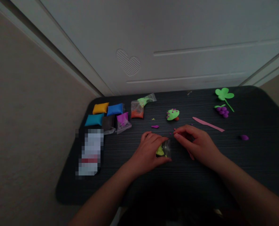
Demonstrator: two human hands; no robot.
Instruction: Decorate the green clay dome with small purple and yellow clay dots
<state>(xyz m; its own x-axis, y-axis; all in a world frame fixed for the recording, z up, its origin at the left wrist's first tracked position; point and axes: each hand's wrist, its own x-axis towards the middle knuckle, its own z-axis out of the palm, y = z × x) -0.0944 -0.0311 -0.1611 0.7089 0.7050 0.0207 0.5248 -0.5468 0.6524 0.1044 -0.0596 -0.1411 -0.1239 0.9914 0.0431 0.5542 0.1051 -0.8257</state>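
Note:
My left hand (151, 149) curves around a small clear bag of yellow modelling clay (160, 150) on the dark table, thumb below it and fingers above. The thumb and index fingertips of my right hand (196, 141) are pinched together; whatever is between them is too small to make out. Part of a pink tool (190, 154) shows beneath that hand. Just beyond my hands stands a light green clay piece (172, 115) dotted with purple, with a red-orange ball (176, 118) at its lower edge. A purple clay strip (155, 126) and yellow crumbs (153, 119) lie nearby.
Packets of orange (101, 108), blue (115, 110), teal (94, 120), black (108, 123), purple (123, 121) and red clay (137, 111) lie left, above a blurred-out object (91, 152). Rightward are a pink knife (208, 124), purple grapes (222, 112), a green clover (224, 94) and a purple lump (244, 137).

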